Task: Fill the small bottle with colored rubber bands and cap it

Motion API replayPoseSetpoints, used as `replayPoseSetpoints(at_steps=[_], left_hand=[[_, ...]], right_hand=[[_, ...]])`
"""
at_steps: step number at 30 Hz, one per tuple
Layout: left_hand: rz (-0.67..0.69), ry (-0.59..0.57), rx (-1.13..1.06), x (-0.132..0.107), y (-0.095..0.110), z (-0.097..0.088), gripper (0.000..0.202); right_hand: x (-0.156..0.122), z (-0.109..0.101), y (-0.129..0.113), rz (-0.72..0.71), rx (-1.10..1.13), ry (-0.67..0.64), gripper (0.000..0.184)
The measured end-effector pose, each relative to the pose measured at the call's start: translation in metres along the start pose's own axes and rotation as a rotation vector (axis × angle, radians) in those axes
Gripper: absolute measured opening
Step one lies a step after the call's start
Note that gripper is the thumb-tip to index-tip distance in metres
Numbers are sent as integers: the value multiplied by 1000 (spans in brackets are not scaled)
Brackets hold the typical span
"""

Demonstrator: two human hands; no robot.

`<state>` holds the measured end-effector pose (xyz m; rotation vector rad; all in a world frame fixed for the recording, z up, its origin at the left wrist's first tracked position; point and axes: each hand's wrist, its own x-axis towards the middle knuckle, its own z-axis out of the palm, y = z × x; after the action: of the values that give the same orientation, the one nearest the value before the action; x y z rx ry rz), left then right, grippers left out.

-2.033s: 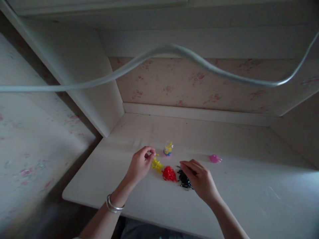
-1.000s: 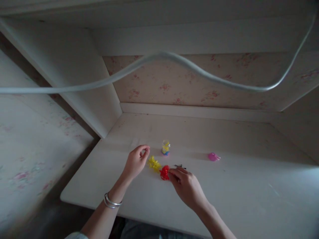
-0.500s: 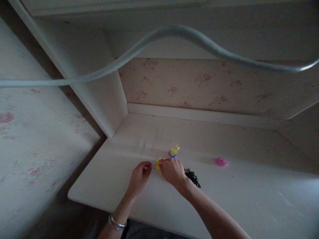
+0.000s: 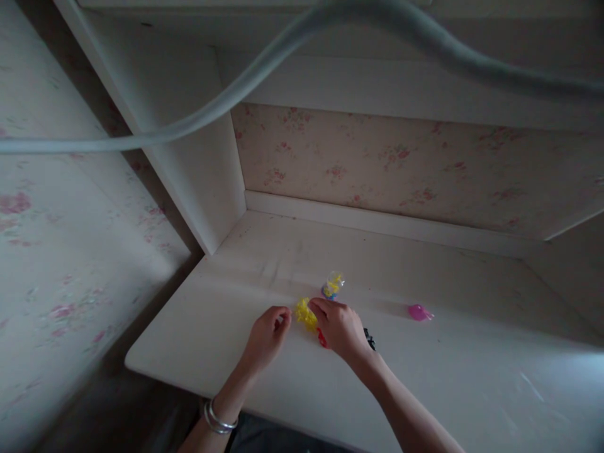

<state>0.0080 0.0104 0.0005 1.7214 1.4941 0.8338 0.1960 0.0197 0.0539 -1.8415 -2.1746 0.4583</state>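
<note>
A small heap of bright yellow pieces lies on the white desk between my hands; the shape of each piece is too small to tell. My left hand, with silver bangles on the wrist, rests just left of the heap, thumb and forefinger pinched together. From the right, my right hand reaches over, its closed fingertips at the heap's upper edge. Whatever either pinch holds is too small to make out. Something red shows beneath my right hand, and black pieces are partly covered by that wrist.
Behind my right hand stands a small clear container with yellow and blue in it. A pink object lies farther right on the desk. A pale cable crosses close to the camera, and a shelf panel rises at left.
My right hand has shifted slightly right, uncovering more of the yellow heap and the red thing while hiding more of the black pieces. My left hand stays nearly in place. The view has tilted a little.
</note>
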Motion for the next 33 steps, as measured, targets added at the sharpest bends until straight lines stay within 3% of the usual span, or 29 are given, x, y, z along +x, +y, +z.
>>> replayPoseSetpoints(at_steps=[6,12,17,23,33], left_hand=[[57,-22,53,-2,5,5,28],[83,-12,95,-3,8,5,26],[137,4,152,-6,4,7,24],[181,14,275,-8,3,16,21],[180,26,345,-10,6,16,21]], right_hand=[[-5,-3,15,-7,247,101,42],[-6,-5,11,-2,362,129,47],[-7,-27,16,54,501,185,45],[10,-58,37,86,388,399,47],[27,-53,37,-40,198,347,49]])
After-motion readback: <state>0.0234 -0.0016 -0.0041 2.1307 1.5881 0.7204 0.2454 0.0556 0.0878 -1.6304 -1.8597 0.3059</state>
